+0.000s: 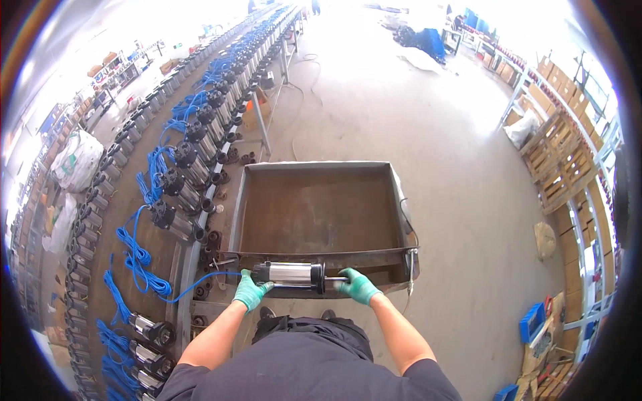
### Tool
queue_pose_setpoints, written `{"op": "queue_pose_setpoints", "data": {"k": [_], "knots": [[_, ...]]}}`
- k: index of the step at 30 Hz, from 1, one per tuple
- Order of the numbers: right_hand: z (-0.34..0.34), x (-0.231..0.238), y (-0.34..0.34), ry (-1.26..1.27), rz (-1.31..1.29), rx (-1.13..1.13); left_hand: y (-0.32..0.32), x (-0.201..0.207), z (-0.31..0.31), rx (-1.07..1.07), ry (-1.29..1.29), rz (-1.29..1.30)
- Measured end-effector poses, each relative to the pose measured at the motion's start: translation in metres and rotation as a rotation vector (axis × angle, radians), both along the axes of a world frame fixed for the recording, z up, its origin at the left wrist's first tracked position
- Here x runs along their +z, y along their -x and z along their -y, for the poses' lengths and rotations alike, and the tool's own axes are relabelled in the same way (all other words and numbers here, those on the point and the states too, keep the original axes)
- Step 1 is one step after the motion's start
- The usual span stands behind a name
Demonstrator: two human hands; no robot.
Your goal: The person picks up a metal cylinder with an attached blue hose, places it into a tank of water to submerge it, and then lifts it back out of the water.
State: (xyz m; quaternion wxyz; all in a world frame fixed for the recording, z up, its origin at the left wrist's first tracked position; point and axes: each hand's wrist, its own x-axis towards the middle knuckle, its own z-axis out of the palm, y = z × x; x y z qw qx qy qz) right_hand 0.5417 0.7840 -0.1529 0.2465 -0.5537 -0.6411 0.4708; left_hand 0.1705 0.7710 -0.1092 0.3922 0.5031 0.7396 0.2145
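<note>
A submersible pump (293,273) with a bright metal body and black ends lies level, crosswise in front of me, at the near edge of a metal tank (317,164). My left hand (249,293), in a green glove, is closed on its black left end, where a blue cable (199,283) runs off to the left. At the pump's right end is a black round flange (323,278) with a short metal rod (336,279) beyond it. My right hand (361,288), also gloved in green, closes around that rod; its fingertips are partly hidden.
Brown, murky-looking liquid or a brown bottom fills the tank's view. To the left, a long bench (134,227) carries rows of similar pumps (175,220) with blue cable coils (137,260). A hose (410,267) hangs at the tank's right corner. Wooden pallets (560,160) stand far right.
</note>
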Motion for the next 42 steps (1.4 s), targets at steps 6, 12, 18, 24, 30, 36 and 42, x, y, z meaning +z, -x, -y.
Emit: {"op": "queue_pose_setpoints", "data": {"k": [6, 12, 18, 24, 30, 36, 42], "knots": [[-0.010, 0.016, -0.007, 0.264, -0.038, -0.004, 0.009, -0.027, -0.006, -0.019, 0.015, 0.054], [0.000, 0.010, 0.009, 0.364, -0.233, -0.240, 0.018, -0.049, -0.005, -0.019, -0.023, 0.004], [-0.003, 0.031, -0.015, -0.681, 0.375, 0.277, 0.013, -0.032, -0.003, -0.033, -0.026, 0.018], [-0.017, 0.014, -0.002, 0.045, 0.011, -0.011, 0.012, -0.034, -0.004, -0.013, -0.051, 0.017], [-0.016, 0.010, 0.009, 0.222, 0.118, -0.132, 0.000, -0.005, -0.005, 0.006, -0.046, -0.012], [0.002, -0.007, 0.027, 0.002, -0.053, -0.313, 0.015, -0.021, 0.002, 0.006, -0.107, 0.089], [-0.010, 0.026, 0.024, 0.547, -0.096, -0.301, 0.014, -0.016, 0.004, -0.002, -0.049, 0.104]]}}
